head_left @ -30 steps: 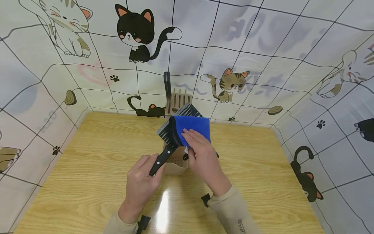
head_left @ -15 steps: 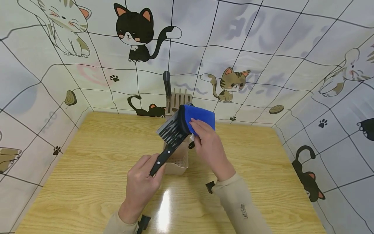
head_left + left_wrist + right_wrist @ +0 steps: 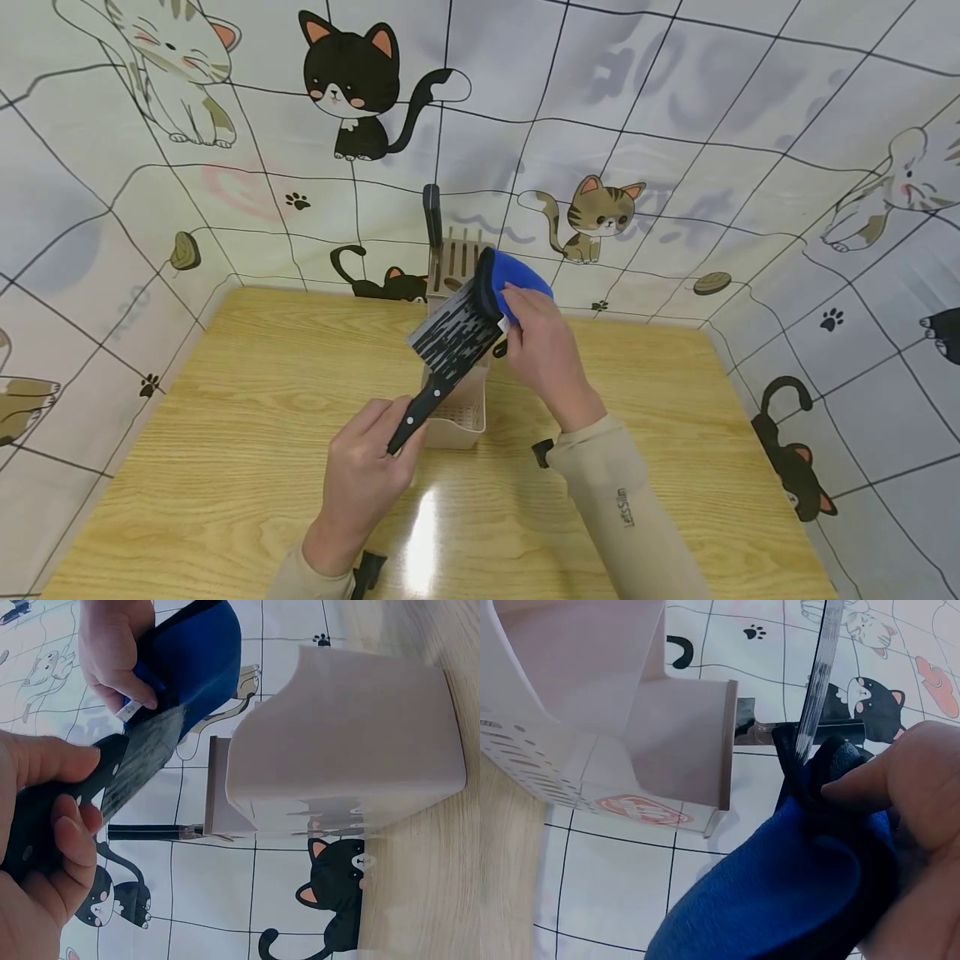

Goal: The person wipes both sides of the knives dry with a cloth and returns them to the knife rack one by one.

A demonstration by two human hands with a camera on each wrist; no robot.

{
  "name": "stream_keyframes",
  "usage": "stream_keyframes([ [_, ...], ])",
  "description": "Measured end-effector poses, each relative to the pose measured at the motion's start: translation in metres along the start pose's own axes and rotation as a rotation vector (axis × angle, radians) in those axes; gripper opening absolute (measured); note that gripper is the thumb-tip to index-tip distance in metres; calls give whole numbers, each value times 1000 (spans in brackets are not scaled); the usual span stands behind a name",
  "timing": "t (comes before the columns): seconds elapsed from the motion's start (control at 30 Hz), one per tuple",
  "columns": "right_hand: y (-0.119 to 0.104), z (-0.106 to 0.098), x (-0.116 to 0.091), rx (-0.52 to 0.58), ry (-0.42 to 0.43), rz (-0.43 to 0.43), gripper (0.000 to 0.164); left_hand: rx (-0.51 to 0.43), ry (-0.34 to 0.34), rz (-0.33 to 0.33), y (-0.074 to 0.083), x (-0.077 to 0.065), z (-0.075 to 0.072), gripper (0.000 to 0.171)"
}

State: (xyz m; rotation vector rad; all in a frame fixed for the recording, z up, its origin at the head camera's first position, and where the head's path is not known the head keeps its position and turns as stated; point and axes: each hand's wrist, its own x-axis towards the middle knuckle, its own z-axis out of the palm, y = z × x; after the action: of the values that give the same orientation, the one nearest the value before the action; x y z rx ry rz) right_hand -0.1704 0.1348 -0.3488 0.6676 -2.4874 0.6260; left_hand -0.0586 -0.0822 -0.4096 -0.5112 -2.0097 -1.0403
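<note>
My left hand grips the black riveted handle of a cleaver. The blade, streaked black and grey, points up and to the right above the knife holder. A folded blue cloth with black edging covers the blade's far end. My right hand pinches the cloth around the blade there, thumb and fingers on either side. In the left wrist view a small white tag sticks out of the cloth by the right thumb. From the right wrist the blade appears edge-on, running into the cloth's fold.
Behind and below the cleaver, a beige knife holder with a perforated tray and slotted back stands on the wooden table. A black-handled knife stands in its left slot. Cat-printed sheeting encloses the table's back and sides.
My right hand and the cloth have slid up and to the right along the blade, baring more of the streaked surface. The left hand stays in about the same place.
</note>
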Motion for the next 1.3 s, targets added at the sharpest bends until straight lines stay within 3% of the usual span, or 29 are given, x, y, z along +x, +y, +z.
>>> stream_keyframes([
  [0.37,-7,7,-3,-2,38,-126,37,7,-14,11,1,-1,0,20],
  [0.7,-34,15,-21,-1,17,-189,36,44,-27,-13,-1,-1,1,17],
  [1.03,-52,19,-31,38,14,-313,34,41,-30,-13,-6,-2,2,16],
  [1.3,-60,13,-36,52,-17,-294,33,18,-8,5,-7,-1,3,15],
])
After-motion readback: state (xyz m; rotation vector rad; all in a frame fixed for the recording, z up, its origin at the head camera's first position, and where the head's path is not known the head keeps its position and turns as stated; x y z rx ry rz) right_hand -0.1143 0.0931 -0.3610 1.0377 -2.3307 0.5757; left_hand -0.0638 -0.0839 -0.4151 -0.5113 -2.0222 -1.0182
